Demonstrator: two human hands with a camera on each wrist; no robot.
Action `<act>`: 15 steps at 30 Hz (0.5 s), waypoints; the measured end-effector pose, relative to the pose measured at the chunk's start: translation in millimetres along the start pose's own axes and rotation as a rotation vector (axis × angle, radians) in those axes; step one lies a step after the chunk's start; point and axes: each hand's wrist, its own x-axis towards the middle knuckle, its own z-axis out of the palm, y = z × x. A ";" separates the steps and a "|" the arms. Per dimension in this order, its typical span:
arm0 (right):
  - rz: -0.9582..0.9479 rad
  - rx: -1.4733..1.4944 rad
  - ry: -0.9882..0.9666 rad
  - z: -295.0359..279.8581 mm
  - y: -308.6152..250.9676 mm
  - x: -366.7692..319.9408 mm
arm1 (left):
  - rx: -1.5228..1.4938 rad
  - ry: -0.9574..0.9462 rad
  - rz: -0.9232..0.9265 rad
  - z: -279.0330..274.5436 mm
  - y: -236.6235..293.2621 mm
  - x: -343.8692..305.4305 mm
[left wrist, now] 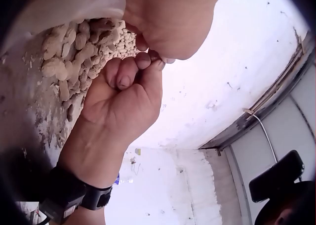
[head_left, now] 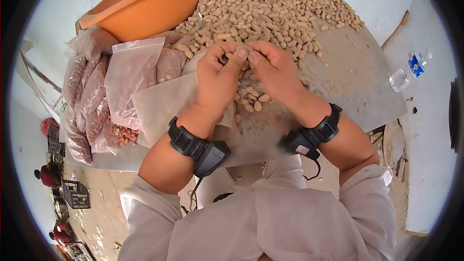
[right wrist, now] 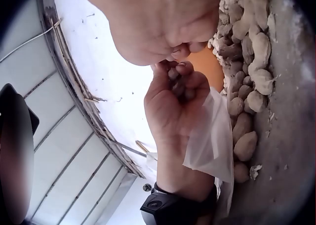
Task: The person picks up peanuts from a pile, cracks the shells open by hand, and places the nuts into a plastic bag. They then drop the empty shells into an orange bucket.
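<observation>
In the head view, my left hand [head_left: 218, 77] and right hand [head_left: 279, 75] meet at the fingertips in front of a large heap of unshelled peanuts [head_left: 266, 5]. Thumbs and forefingers pinch together at a peanut, mostly hidden by the fingers. The right wrist view shows small peanut kernels [right wrist: 178, 84] held in the curled fingers of the left hand. From the left wrist view, the right hand [left wrist: 123, 99] has its other fingers curled in toward the palm. Several loose peanuts [head_left: 251, 100] lie on the table just below the hands. A clear plastic bag [head_left: 166, 101] lies by the left wrist.
Filled bags of kernels [head_left: 89, 87] are piled at the table's left, with loose red kernels [head_left: 126, 135] beside them. An orange basin [head_left: 150, 7] stands behind the bags. A plastic bottle [head_left: 408, 71] is at the right. Black crates [head_left: 76, 194] and people are at far left.
</observation>
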 end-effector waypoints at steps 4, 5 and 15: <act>-0.052 0.074 0.041 2.5 1.6 -2.1 | 0.016 -0.036 0.033 -1.5 -2.1 -0.4; 0.019 0.171 0.036 3.3 1.2 -2.7 | 0.010 -0.028 0.018 -0.7 -2.1 -1.1; 0.242 0.916 0.058 13.0 12.1 -3.9 | 0.081 -0.047 0.038 5.7 2.4 -4.8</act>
